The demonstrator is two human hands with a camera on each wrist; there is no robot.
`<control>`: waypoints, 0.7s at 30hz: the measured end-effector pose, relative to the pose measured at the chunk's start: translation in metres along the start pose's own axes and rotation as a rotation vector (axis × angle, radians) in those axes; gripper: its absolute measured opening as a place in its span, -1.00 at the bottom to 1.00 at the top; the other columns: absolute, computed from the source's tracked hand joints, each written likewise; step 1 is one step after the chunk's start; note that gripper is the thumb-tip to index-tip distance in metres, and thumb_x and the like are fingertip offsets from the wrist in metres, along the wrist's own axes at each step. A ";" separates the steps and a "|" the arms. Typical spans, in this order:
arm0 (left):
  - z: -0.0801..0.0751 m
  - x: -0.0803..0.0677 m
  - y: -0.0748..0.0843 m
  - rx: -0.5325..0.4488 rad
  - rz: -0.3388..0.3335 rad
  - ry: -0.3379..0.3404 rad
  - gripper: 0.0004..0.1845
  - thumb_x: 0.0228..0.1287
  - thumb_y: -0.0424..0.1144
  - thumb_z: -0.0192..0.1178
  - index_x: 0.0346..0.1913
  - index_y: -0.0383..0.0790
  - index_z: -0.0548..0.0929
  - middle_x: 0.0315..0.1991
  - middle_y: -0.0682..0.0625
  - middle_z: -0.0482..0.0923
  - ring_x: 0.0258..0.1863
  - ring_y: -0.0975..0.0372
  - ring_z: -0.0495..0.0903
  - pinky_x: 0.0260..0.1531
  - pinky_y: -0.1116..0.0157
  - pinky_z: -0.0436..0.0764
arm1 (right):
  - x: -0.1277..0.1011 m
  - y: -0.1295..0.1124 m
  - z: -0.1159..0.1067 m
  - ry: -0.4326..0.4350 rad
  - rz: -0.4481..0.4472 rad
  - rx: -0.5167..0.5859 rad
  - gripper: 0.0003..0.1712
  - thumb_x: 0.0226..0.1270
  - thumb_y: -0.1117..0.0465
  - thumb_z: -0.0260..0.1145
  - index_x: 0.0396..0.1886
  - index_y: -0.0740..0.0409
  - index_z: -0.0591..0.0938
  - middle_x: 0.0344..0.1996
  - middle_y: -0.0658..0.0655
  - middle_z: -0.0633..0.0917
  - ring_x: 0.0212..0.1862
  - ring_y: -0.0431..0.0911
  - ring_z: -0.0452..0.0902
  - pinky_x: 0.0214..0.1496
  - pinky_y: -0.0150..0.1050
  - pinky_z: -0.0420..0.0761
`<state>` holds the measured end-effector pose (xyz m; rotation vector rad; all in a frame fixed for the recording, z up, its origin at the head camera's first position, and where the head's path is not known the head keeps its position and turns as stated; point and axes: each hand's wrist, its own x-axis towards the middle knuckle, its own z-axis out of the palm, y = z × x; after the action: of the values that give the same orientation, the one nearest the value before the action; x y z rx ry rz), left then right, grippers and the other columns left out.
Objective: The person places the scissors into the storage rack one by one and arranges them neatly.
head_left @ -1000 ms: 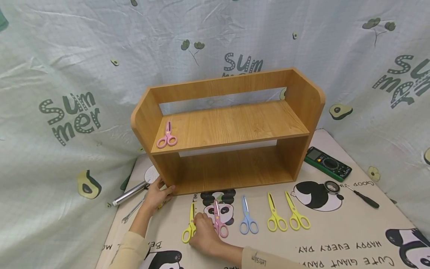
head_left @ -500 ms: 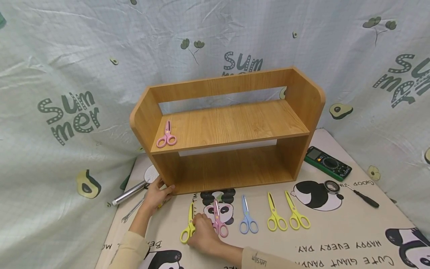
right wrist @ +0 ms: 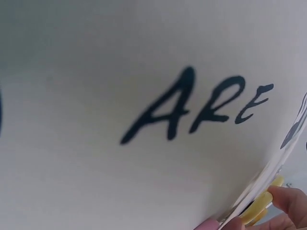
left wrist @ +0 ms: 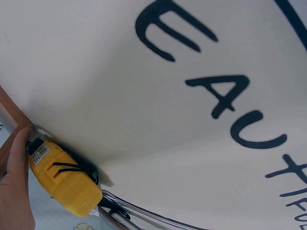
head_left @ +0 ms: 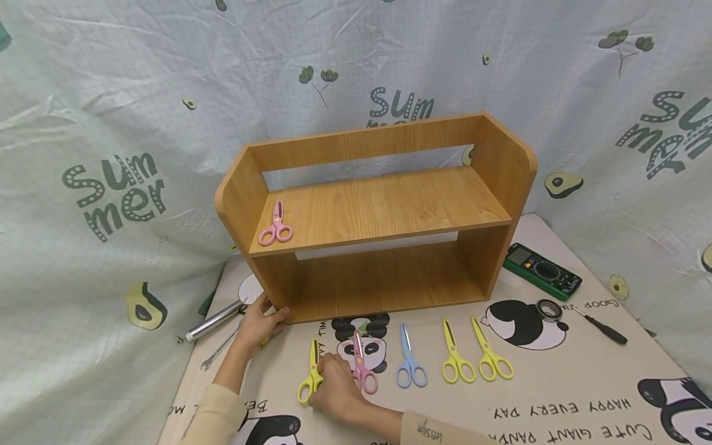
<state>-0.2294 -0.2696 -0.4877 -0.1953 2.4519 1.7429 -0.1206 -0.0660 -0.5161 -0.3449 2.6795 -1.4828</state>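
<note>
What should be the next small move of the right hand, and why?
Probably lift the yellow scissors off the mat. The right hand grips their handles, they lie flat, and pink scissors already lie on the shelf, which the left hand touches at its lower corner.

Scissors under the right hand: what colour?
Yellow scissors, gripped by the right hand; clearest in the head view.

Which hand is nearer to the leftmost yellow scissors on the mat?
Right. The right hand grips the yellow scissors at the handles; the left hand rests apart from them, at the wooden shelf's lower left corner.
</note>
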 end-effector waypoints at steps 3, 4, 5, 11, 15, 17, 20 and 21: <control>0.000 -0.001 0.000 -0.008 0.008 0.000 -0.14 0.49 -0.40 0.19 0.69 -0.17 -0.02 0.62 -0.43 0.05 0.46 -0.29 0.36 0.28 -0.11 0.61 | 0.000 0.000 0.000 0.011 -0.007 0.002 -0.50 -0.44 0.52 0.61 -0.40 0.24 0.58 -0.41 0.00 0.51 -0.29 -0.12 0.35 -0.30 -0.34 0.44; 0.000 -0.001 0.000 -0.008 0.011 -0.001 -0.14 0.49 -0.40 0.19 0.69 -0.17 -0.02 0.62 -0.43 0.05 0.45 -0.29 0.37 0.28 -0.10 0.62 | -0.001 0.000 0.000 0.014 -0.010 0.002 -0.50 -0.45 0.52 0.61 -0.40 0.24 0.58 -0.41 0.00 0.51 -0.29 -0.12 0.36 -0.30 -0.34 0.45; 0.000 -0.001 0.000 -0.008 0.011 0.001 -0.14 0.49 -0.40 0.20 0.69 -0.17 -0.02 0.62 -0.43 0.06 0.45 -0.29 0.38 0.27 -0.10 0.62 | -0.001 0.000 0.000 0.017 -0.012 0.003 -0.50 -0.46 0.53 0.60 -0.41 0.24 0.58 -0.41 0.00 0.51 -0.29 -0.12 0.36 -0.30 -0.34 0.45; 0.000 0.000 -0.003 -0.023 0.017 -0.005 -0.14 0.49 -0.40 0.19 0.69 -0.18 -0.03 0.61 -0.44 0.06 0.43 -0.29 0.40 0.25 -0.07 0.65 | -0.002 -0.002 -0.001 0.027 -0.015 0.013 -0.49 -0.48 0.54 0.59 -0.39 0.26 0.58 -0.41 0.02 0.53 -0.29 -0.14 0.36 -0.31 -0.36 0.48; 0.000 0.001 -0.004 -0.028 0.015 -0.009 -0.13 0.49 -0.40 0.20 0.69 -0.19 -0.04 0.61 -0.45 0.05 0.42 -0.31 0.40 0.26 -0.10 0.63 | -0.001 -0.003 -0.002 0.024 -0.012 0.021 -0.48 -0.47 0.53 0.61 -0.37 0.26 0.59 -0.41 0.04 0.54 -0.29 -0.14 0.36 -0.31 -0.36 0.47; 0.000 0.001 -0.004 -0.026 0.014 -0.011 -0.12 0.49 -0.40 0.20 0.70 -0.19 -0.05 0.62 -0.45 0.04 0.42 -0.31 0.40 0.26 -0.10 0.63 | -0.001 -0.003 -0.002 0.020 -0.013 0.024 -0.48 -0.46 0.53 0.61 -0.37 0.27 0.59 -0.41 0.05 0.54 -0.29 -0.14 0.36 -0.32 -0.36 0.46; 0.000 0.002 -0.004 -0.020 0.016 -0.013 -0.12 0.49 -0.39 0.20 0.70 -0.19 -0.05 0.61 -0.46 0.04 0.42 -0.32 0.40 0.26 -0.10 0.64 | -0.001 -0.004 -0.003 0.009 -0.014 0.013 -0.50 -0.45 0.51 0.62 -0.39 0.27 0.60 -0.42 0.04 0.54 -0.30 -0.13 0.36 -0.32 -0.36 0.43; 0.000 0.002 -0.003 -0.017 0.015 -0.012 -0.12 0.49 -0.39 0.20 0.70 -0.19 -0.05 0.61 -0.46 0.05 0.42 -0.32 0.40 0.26 -0.10 0.64 | -0.001 -0.004 -0.003 0.004 -0.013 0.007 -0.51 -0.45 0.50 0.62 -0.40 0.27 0.60 -0.43 0.04 0.53 -0.30 -0.12 0.36 -0.32 -0.35 0.43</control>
<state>-0.2306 -0.2709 -0.4912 -0.1683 2.4368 1.7666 -0.1193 -0.0655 -0.5116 -0.3596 2.6794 -1.4979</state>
